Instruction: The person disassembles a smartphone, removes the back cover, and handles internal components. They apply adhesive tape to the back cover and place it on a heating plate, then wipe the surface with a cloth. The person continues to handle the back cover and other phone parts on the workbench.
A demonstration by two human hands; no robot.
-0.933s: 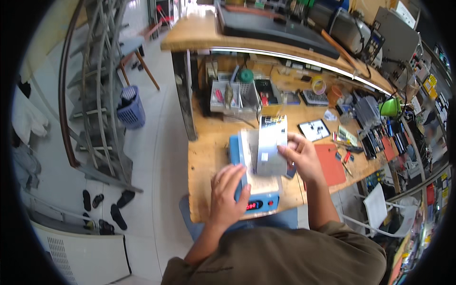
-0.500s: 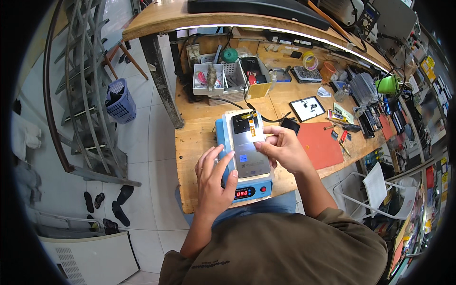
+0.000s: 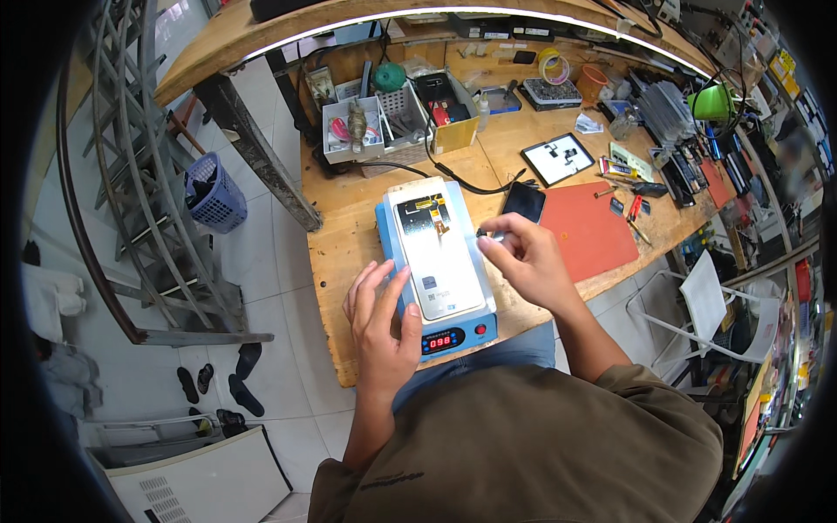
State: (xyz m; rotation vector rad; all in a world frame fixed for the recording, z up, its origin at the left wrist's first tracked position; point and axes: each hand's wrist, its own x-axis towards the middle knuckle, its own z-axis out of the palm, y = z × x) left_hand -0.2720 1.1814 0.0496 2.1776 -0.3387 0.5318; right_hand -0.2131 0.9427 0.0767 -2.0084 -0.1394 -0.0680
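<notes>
A phone screen panel (image 3: 438, 277), silver-backed with a dark top end and a yellow-orange flex cable, lies on the pale top of a blue heating plate (image 3: 480, 332). A red digital display (image 3: 441, 341) and a red button show on the plate's near side. My left hand (image 3: 384, 318) rests along the plate's left edge, its fingers spread and holding nothing. Just right of the panel, apart from it, my right hand (image 3: 527, 261) has thumb and forefinger pinched together. A tiny dark bit shows at those fingertips, too small to name.
A dark phone (image 3: 525, 203) and an orange-red mat (image 3: 595, 234) lie right of the plate. Beyond sit a tablet-like panel (image 3: 558, 159), small tools (image 3: 639, 207) and a white bin (image 3: 353, 131) of parts. A black cable (image 3: 471, 185) crosses behind the plate. Shelf posts stand left.
My right hand has let go of the panel's right edge and drawn off to the right. The panel now lies flat on the plate. My left hand stays by the plate's left edge.
</notes>
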